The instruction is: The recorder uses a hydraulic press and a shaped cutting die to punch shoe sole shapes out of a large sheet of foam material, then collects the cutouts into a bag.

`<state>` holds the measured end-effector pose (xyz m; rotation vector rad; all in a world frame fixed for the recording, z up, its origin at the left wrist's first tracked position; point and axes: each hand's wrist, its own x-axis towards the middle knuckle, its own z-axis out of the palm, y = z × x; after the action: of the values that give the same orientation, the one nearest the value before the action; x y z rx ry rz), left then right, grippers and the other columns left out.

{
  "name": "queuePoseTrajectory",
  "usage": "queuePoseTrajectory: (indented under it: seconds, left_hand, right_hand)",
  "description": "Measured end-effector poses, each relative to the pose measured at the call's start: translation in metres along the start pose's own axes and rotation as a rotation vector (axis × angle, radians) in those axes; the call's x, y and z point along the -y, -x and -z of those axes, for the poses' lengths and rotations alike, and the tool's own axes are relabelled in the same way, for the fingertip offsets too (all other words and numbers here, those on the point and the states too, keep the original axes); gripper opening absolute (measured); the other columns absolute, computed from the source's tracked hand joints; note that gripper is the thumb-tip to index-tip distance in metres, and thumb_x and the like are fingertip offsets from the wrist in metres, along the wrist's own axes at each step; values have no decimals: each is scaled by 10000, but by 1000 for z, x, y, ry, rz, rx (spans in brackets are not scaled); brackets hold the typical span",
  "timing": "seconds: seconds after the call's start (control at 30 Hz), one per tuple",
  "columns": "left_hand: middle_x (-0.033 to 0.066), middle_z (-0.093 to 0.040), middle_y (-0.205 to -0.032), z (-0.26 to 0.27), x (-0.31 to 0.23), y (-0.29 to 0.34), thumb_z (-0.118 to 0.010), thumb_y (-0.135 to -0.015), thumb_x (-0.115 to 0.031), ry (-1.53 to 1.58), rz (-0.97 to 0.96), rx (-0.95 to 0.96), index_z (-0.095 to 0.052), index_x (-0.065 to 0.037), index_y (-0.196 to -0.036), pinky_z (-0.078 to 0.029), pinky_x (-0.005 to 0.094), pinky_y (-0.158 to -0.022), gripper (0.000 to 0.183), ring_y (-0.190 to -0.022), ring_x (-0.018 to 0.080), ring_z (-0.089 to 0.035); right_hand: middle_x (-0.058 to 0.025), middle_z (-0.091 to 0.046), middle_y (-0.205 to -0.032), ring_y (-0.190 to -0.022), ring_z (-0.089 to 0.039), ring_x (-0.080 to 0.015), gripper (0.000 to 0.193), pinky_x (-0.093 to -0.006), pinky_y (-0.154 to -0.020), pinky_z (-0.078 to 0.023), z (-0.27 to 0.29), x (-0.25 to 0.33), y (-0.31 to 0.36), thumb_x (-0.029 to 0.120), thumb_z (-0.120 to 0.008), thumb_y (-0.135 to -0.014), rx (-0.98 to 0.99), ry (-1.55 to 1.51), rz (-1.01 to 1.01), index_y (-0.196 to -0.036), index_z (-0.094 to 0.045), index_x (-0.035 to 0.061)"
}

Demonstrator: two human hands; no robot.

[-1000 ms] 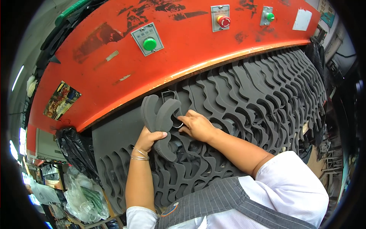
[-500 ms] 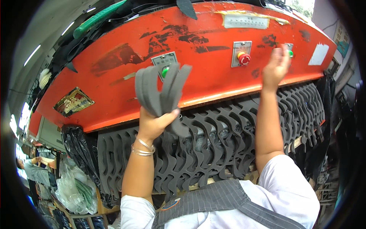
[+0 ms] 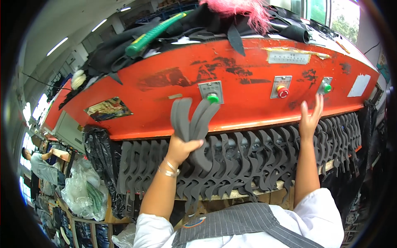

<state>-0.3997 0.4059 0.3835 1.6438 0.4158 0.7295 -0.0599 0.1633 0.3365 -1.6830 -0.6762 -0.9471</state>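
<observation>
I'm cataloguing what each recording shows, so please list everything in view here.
Machine panel: 1, orange-red, across the middle
Green buttons: 2, green, on the panel
Red button: 1, red, between those
Picture sticker: 1, multicoloured, panel's left
Green rod-like object: 1, green, atop the machine
Fibre bundle: 1, pink, atop the machine
Cut foam shapes: many, grey, below the panel
Curved foam pieces: several, grey, left of centre
Clear plastic: uncounted, transparent, lower left
Co-worker: 1, grey top, far left
Apron: 1, striped grey, bottom
Left hand: 1, bare, gripping the curved foam pieces
Right hand: 1, bare, open, below the right green button
</observation>
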Motion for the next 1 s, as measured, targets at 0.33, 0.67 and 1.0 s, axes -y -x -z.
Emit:
queuePoseTrajectory:
  seconds: [0.33, 0.67, 1.0]
  left_hand:
    - [89, -683, -1010, 68, 8, 220, -753, -662, -221, -401, 430, 87, -616, -25, -1149, -467, 324, -884, 542, -971, 212, -632]
    - [223, -643, -1083, 55, 5, 277, -660, -712, -405, -625, 388, 64, -626, -40, -1107, -465, 401, -886, 539, -1027, 385, -598]
    - [299, -629, -1025, 54, 27, 309, -630, -641, -491, -667, 498, -14, -683, 25, -976, -474, 431, -901, 617, -1010, 414, -608]
  right_hand:
    - [-113, -611, -791, -765, -596, -304, 250, -383, -693, -505, 82, 213, 156, 255, -728, -751, 1200, -568, 344, -886, -654, 58]
    - [-107, -644, -892, -912, -588, -272, 481, -349, -802, -479, 145, 294, 228, 378, -791, -646, 1427, 182, 587, -912, -580, 38]
    - [-127, -619, -983, -1000, -561, -293, 589, -366, -848, -482, 159, 292, 296, 374, -806, -646, 1297, 252, 445, -1032, -520, 33]
